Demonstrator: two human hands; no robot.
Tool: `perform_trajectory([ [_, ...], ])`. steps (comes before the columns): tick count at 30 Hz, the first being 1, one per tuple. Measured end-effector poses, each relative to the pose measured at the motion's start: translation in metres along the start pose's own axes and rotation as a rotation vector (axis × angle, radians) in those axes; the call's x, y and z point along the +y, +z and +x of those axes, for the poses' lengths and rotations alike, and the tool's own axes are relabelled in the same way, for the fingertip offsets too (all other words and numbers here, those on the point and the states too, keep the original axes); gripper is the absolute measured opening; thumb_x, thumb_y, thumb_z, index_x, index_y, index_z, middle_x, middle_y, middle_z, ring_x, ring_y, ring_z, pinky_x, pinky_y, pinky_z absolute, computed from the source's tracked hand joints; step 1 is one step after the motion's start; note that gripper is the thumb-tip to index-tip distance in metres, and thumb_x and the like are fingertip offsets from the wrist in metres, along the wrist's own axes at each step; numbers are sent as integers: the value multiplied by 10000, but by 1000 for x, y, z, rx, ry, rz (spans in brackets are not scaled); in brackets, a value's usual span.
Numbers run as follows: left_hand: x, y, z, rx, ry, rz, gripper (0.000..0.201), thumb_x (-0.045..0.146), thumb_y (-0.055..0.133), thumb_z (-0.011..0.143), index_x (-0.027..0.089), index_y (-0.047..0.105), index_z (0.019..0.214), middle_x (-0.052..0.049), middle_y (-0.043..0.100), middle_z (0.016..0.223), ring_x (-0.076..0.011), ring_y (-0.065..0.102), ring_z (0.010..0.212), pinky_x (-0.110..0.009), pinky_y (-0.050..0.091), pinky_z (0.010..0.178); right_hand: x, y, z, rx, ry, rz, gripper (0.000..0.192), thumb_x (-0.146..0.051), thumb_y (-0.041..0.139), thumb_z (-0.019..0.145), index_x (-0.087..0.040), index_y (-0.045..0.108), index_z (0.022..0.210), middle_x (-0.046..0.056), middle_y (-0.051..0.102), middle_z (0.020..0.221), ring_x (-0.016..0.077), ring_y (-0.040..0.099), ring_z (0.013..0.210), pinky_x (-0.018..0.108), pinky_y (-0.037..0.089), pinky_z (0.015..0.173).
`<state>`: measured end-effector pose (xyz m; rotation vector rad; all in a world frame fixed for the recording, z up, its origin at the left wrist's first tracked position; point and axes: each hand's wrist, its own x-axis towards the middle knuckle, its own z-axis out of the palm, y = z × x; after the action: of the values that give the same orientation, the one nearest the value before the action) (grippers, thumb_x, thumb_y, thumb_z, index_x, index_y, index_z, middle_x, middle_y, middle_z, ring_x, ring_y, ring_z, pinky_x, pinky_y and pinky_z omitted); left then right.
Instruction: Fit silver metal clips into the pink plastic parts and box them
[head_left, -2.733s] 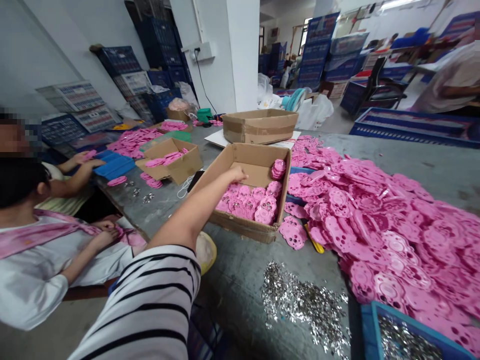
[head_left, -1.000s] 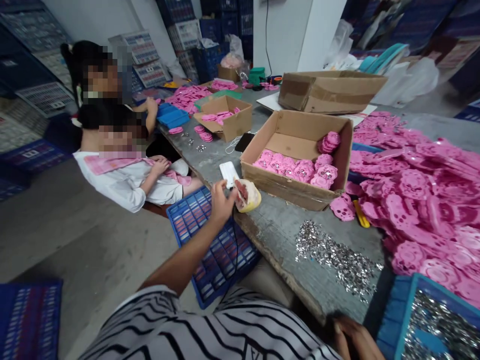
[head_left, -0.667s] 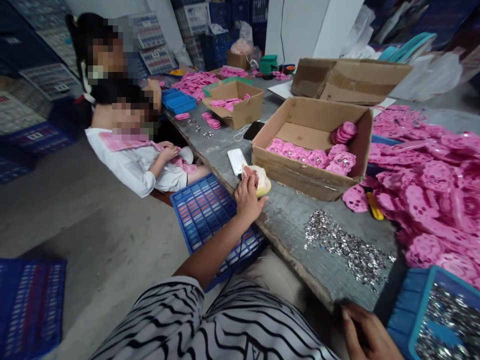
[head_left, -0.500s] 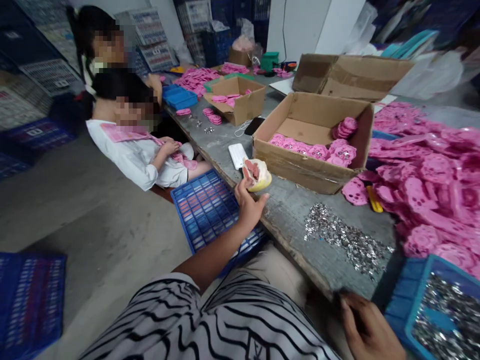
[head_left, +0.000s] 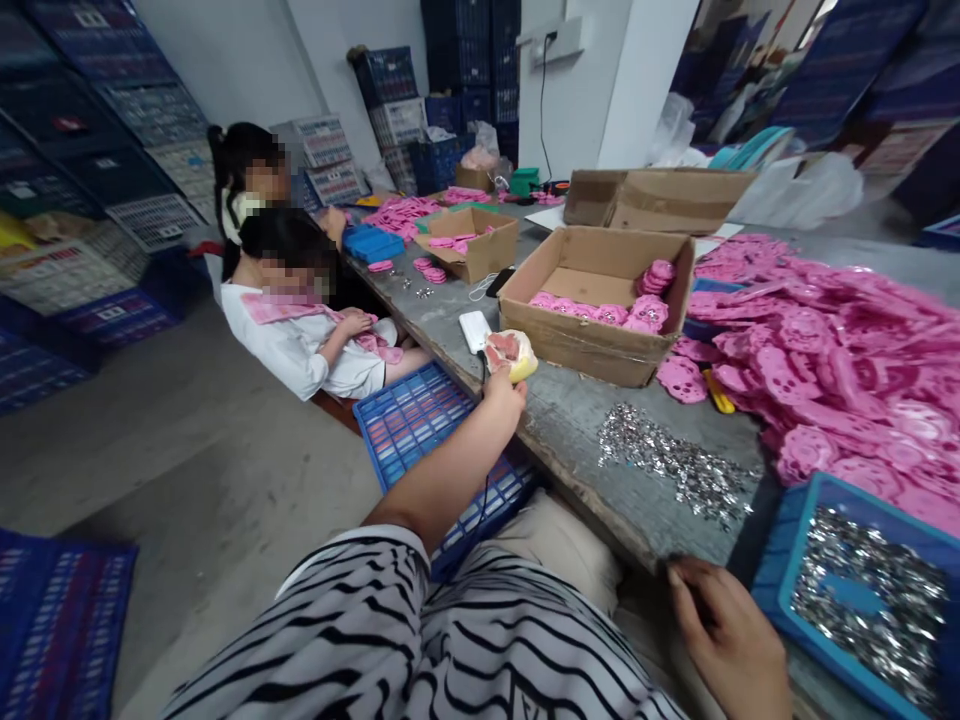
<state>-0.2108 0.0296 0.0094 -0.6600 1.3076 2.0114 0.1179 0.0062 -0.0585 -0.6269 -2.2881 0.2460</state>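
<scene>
Here, left hand at the fruit

Fruit: cut open, pink flesh showing, at the near edge of the surface, just beside the box and white device. Left fingers touch its near side; cannot tell whether they grip. Right hand: fingers curled, near the blue bin; contents, if any, hidden. Metal bits lie spread between right hand and box; more fill the bin. Pink pieces heaped at right, some in the box. Co-worker seated at left.
</scene>
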Motion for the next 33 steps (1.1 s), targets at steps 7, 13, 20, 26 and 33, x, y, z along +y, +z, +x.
perform_trajectory([
  [7,2,14,0,-51,1,-14,359,334,577,898,168,550,1214,-93,584,1207,-215,604,1036,-419,531,856,5,3,-7,-33,84,31,336,-420,431,918,-218,619,725,38,689,699,169,662,655,292,528,629],
  [13,-2,16,-10,-62,39,-36,354,327,580,897,165,549,1211,-92,586,1196,-206,611,1011,-399,542,827,1,1,-4,-9,27,8,298,-377,438,924,-211,608,744,34,683,705,157,661,648,274,522,618],
  [20,-28,-49,-50,-210,106,22,124,56,578,742,171,572,789,-3,654,784,-157,670,880,-305,528,835,0,-2,-2,-15,105,94,284,-401,467,899,-224,625,743,31,686,696,158,662,645,266,531,615],
  [26,-43,-106,-94,-519,123,229,269,137,689,544,187,561,776,-6,680,823,-178,662,801,-372,526,817,-21,-7,26,-20,491,385,370,-500,571,822,-200,635,1028,86,721,913,202,692,789,332,571,727],
  [33,-68,-123,-122,-765,79,428,532,146,769,488,242,562,968,-17,664,1009,-209,635,981,-352,491,895,-58,-7,63,-78,628,820,653,-534,613,804,-198,465,1345,117,580,1322,252,587,1156,440,464,1007],
])
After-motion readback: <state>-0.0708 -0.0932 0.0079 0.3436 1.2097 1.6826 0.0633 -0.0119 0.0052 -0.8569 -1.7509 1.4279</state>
